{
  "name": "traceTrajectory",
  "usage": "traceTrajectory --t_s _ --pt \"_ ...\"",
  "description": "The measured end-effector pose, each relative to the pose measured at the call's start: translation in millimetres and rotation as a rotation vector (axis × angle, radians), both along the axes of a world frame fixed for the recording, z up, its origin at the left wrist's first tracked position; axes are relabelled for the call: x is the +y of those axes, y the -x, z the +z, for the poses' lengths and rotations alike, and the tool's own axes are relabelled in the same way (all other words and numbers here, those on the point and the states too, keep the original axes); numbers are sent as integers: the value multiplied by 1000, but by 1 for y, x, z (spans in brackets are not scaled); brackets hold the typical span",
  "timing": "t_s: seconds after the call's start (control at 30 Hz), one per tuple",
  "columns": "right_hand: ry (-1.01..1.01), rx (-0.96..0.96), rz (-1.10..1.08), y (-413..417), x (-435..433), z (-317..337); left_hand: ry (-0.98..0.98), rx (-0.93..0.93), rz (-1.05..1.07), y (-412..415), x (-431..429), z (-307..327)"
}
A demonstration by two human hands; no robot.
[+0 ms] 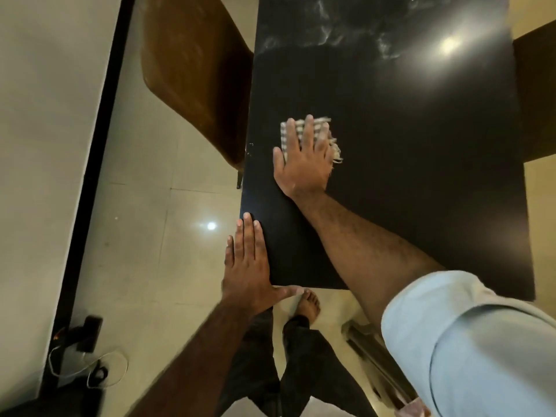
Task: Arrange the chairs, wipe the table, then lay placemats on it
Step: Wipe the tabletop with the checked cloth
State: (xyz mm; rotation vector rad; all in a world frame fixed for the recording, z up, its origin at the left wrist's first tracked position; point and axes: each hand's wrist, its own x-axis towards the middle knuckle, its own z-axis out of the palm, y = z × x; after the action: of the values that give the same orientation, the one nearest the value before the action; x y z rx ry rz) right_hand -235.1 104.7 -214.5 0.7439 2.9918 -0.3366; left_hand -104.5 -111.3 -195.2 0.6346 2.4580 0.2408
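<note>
Seemingly the wiping stage is under way, seen from above by a head-worn camera. At far left, a pale wall and a tangle of cables (90,371) on the tiled floor are seen. Next, a brown upholstered chair (195,76) is drawn close to the left edge of the black table (421,176), so the chair arranging is judged at least partly done; a second chair (538,97) is glimpsed at the right edge. No placemats are in view, so that step is judged still to come. Smears are visible at the table's far end, suggesting wiping is unfinished.

The left hand (249,266) is laid flat on the table's near left corner, fingers straight and together, thumb spread along the near edge, gripping nothing. Further right, the right hand (304,158) is pressed palm-down, fingers spread, on a checked cloth (322,127) lying near the table's left edge; the arm is stretched forward from a pale blue sleeve (466,341).
</note>
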Motion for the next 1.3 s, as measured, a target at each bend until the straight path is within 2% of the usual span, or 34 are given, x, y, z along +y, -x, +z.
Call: traceTrajectory --t_s 0.2,0.37,0.5,0.63,0.77,0.93,1.13,1.3 --pt "4 5 239 -2 -46 -3 -116 -111 112 10 -11 1" --pt "38 -29 401 -60 -76 4 -367 -341 306 23 -29 7" --pt "99 -66 450 -128 -100 12 -397 -339 160 19 -59 10" --pt "148 -117 513 -193 -115 11 -229 -339 -34 -1 -91 10" --pt "126 -100 596 -233 -107 8 -6 -345 -63 -24 -111 0" --pt "218 -98 570 -256 -111 17 71 -291 -96 -50 -130 18" --pt "284 -199 752 -286 -141 49 147 -167 -103 -65 -155 48" --pt "285 -115 755 -249 -184 86 182 -53 -39 -51 -185 77"
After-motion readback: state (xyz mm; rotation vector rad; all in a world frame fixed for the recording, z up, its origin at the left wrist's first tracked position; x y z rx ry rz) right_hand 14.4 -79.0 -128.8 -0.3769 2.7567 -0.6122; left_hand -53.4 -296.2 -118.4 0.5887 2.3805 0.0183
